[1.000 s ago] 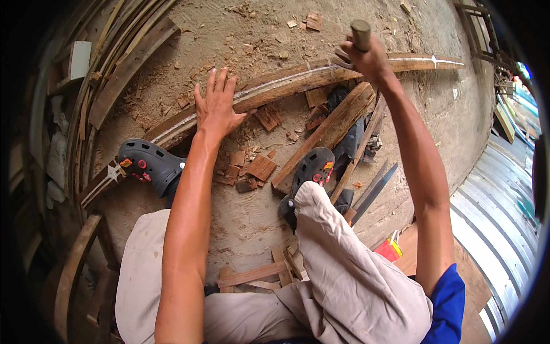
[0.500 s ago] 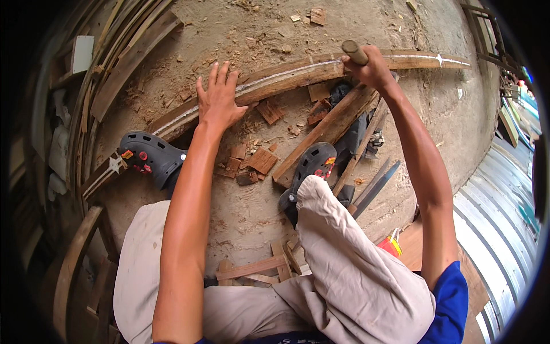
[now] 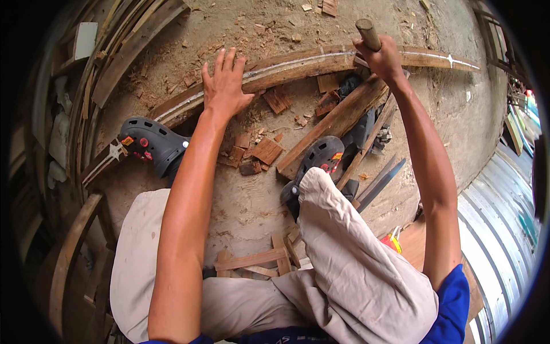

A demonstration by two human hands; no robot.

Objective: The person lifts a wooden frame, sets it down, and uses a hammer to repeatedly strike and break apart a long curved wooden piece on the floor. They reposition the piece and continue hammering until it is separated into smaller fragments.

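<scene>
Long curved wooden strip (image 3: 298,66) lying on the dirt floor (image 3: 240,200), its long axis running left to right across the far side. Left hand (image 3: 224,86), fingers spread flat, presses on the strip left of centre. Right hand (image 3: 382,57), fisted around a wooden tool handle (image 3: 368,34), sits at the strip further right. No containers visible.

Daylight was even and fairly bright across the dirt floor (image 3: 252,206), with soft, short shadows beneath the curved wooden strip (image 3: 298,66). No glare was noted. Fisheye distortion bent straight edges toward the rim, which was vignetted black. Central focus was sharp; the periphery was dim and smeared.
</scene>
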